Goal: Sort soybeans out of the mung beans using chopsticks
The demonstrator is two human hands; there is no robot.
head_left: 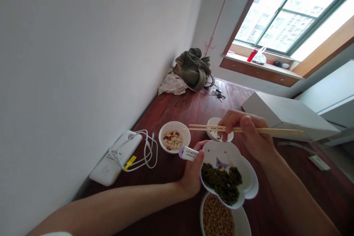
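My left hand point(192, 175) grips a white scalloped bowl point(218, 149) by its left side, its handle carrying a printed label. Dark green crumbly food point(221, 182) lies in this tilted bowl, and another white scalloped edge point(252, 184) shows behind it. My right hand point(250, 131) is closed around a pair of chopsticks point(279, 131). Their tips point left, near a white bowl point(160, 138) of pale and reddish nut or seed pieces point(173, 141). A smaller white bowl point(212, 121) is partly hidden by my right hand. Below stands a bowl point(245, 225) of tan beans point(217, 214).
A white power strip or charger-like device point(110, 171) with a looped white cable point(146, 155) lies by the wall. Farther back are an olive bag point(190, 70), crumpled cloth point(173, 83) and keys point(219, 95). A large white box point(287, 114) stands right, on the dark red wooden surface point(177, 107).
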